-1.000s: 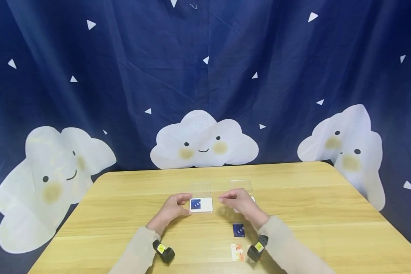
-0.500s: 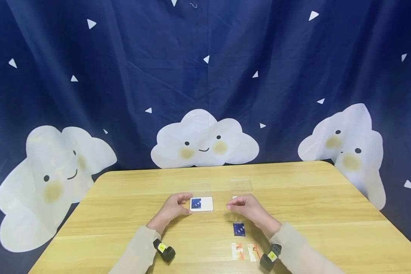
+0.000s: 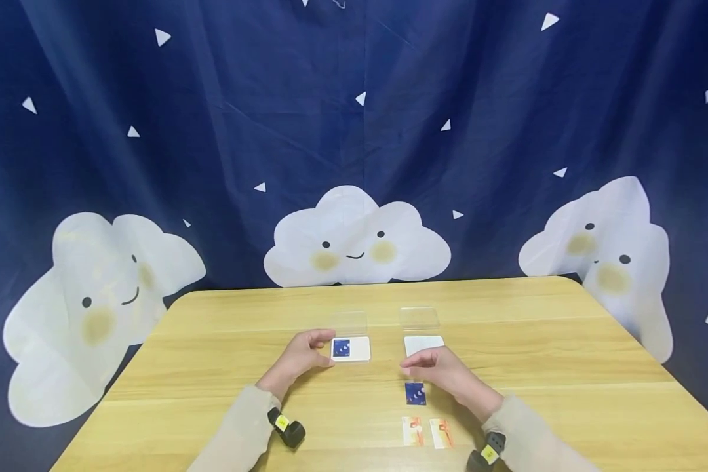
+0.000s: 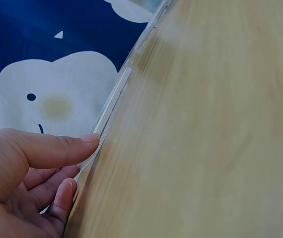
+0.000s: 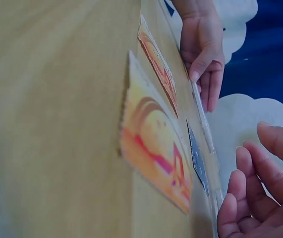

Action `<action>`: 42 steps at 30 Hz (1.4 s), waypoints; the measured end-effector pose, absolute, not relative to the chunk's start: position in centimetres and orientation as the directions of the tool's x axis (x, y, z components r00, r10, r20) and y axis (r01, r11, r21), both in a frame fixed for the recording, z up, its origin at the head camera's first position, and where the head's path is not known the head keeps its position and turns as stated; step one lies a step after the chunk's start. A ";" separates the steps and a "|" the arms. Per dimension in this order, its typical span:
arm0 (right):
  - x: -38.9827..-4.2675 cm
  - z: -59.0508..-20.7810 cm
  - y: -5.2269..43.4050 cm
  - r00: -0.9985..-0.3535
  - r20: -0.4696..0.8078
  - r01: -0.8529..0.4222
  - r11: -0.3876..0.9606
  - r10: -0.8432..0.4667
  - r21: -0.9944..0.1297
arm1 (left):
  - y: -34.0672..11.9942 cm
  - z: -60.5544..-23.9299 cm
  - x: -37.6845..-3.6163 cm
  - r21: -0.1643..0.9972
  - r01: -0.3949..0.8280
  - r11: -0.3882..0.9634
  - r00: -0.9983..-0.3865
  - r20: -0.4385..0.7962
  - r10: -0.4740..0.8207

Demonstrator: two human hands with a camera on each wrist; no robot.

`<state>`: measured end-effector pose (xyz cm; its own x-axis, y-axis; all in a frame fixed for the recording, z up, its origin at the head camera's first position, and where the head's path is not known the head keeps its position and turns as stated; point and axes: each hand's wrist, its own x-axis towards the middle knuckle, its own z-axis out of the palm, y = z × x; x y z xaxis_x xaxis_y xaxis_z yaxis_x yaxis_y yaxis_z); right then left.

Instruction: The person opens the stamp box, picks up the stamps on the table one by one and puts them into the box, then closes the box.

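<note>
The person's left hand (image 3: 302, 356) rests on the wooden counter (image 3: 566, 367) with its thumb and fingertips against the left edge of a clear case (image 3: 351, 349) that has a white insert and a blue card (image 3: 341, 347) lying in it. The left wrist view shows the thumb and a finger pressed to the case's thin rim, steadying it rather than wrapped round it. The case's transparent lid (image 3: 349, 322) lies open on the far side.

The right hand (image 3: 442, 373) hovers just above the counter, fingers loosely curled and apart, holding nothing. It hangs beside a second blue card (image 3: 415, 393) lying flat on the wood, close to it, though from the head view I cannot tell whether a fingertip touches it. Just beyond the hand sits a second case (image 3: 424, 345) with a bare white insert, its clear lid (image 3: 419, 318) open behind it.

Nearer the person, two orange cards (image 3: 427, 432) lie side by side. A dark blue curtain (image 3: 212, 131) printed with smiling white clouds hangs behind.
</note>
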<state>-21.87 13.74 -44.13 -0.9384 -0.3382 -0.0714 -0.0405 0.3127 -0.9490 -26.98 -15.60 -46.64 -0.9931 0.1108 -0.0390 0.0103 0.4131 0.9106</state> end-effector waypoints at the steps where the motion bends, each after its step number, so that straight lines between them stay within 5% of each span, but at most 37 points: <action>1: -21.8 -44.2 13.9 -0.933 -0.068 -0.047 0.306 -0.353 -0.951 | -15.6 -46.6 -27.0 0.911 0.011 0.413 -0.993 -0.038 0.111; 12: -21.5 -44.5 15.7 -0.896 -0.065 -0.048 0.241 -0.439 -0.969 | -15.6 -46.6 -27.0 0.906 0.014 0.422 -0.993 -0.036 0.109; 42: -21.5 -45.5 15.9 -0.927 -0.042 -0.137 0.439 -0.374 -0.888 | -15.6 -46.8 -26.9 0.908 0.010 0.419 -0.993 -0.042 0.114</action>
<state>-21.47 15.94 -45.48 -0.9266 -0.3738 -0.0417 -0.1374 0.4395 -0.8877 -26.93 -15.63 -46.80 -0.9926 0.1140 -0.0420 0.0097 0.4190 0.9079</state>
